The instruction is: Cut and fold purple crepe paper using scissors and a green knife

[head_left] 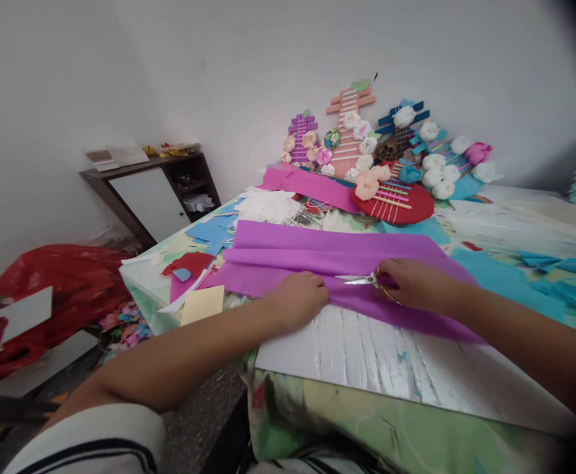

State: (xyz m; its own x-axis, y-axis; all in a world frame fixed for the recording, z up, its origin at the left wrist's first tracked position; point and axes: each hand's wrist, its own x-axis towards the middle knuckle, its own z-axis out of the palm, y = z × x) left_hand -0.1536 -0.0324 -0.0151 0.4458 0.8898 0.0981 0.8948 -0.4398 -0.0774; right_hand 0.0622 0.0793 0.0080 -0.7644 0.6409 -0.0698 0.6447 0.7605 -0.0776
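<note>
A long purple sheet [288,250] that looks like crepe paper lies across the table with a lengthwise fold. Its near edge rests over a white board [366,349] with shiny streaks. My left hand [300,299] presses on the sheet's near side, fingers curled at its edge; whether they pinch it is hidden. In my right hand [399,280] is a pair of scissors [359,280] with gold-coloured handles. The blades point left toward my left hand and lie over the purple sheet, slightly parted.
Several stick-and-yarn crafts with paper flowers [349,131] lean on the back wall. Behind the sheet are white string [268,205] and a pink strip [312,187]. Blue paper [509,276] lies right; red scraps [189,264] lie left. A low cabinet [144,197] and red plastic bag [65,283] stand beyond.
</note>
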